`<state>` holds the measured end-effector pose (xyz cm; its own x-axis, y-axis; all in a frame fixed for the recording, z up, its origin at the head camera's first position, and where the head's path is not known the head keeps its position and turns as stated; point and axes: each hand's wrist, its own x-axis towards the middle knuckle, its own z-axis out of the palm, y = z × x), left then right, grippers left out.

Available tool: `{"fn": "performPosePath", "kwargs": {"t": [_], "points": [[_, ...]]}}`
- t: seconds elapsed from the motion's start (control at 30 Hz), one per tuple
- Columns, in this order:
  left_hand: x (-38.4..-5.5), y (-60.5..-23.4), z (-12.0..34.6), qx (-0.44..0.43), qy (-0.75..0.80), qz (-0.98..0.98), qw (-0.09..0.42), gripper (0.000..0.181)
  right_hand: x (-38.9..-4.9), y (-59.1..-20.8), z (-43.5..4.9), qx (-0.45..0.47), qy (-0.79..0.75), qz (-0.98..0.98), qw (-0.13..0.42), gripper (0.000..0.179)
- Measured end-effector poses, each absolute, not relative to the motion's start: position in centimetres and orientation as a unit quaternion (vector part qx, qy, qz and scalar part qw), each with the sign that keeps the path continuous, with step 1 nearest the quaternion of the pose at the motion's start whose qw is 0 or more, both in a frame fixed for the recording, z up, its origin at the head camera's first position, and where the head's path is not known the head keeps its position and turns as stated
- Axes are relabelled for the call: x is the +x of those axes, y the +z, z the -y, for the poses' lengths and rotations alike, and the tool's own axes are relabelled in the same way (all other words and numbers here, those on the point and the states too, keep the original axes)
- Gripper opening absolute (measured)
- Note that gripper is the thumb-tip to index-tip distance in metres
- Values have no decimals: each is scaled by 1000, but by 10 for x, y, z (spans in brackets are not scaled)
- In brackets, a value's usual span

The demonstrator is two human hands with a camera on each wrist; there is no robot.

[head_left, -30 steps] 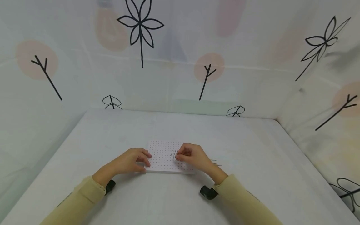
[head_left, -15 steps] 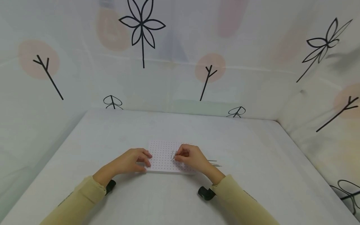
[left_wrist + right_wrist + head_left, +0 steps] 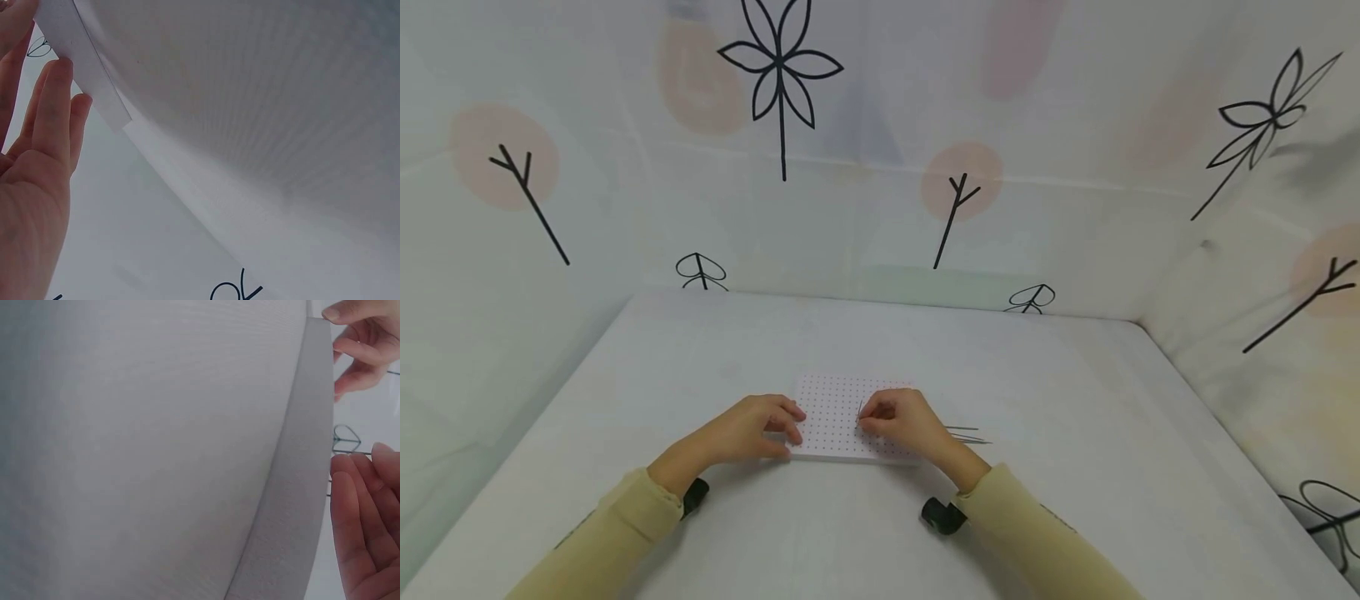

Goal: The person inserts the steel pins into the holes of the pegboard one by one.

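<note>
A white board (image 3: 827, 425) dotted with rows of small holes lies flat on the white table. My left hand (image 3: 754, 429) rests at its left edge, fingertips on the border and thumb near the front corner. Over the board's right half, my right hand (image 3: 901, 418) pinches a thin dark pin between thumb and fingertips; the pin is mostly hidden by the fingers. Just left of those fingertips, another thin pin (image 3: 860, 409) stands up from the board. The left wrist view shows the left fingers (image 3: 55, 106) nearly straight against the board's side.
Several thin dark pins (image 3: 968, 438) lie on the table right of the board, partly behind the right forearm. A white cloth wall (image 3: 865, 225) with printed plants rises behind the table (image 3: 850, 533). Black wrist cameras sit under both cuffs.
My right hand has shifted slightly left and toward me, bringing its fingertips up to the standing pin and covering other pins there. My left hand has stayed at the board's edge.
</note>
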<state>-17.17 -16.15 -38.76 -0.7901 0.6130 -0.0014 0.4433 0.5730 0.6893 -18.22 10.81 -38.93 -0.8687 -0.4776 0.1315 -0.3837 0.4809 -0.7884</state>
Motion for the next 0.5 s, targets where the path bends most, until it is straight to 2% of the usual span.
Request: {"fn": "performPosePath", "kwargs": {"t": [0.5], "points": [[-169, -384, 160, 301, 347, -880, 119, 13, -180, -385, -114, -240, -407, -881, 37, 4]]}}
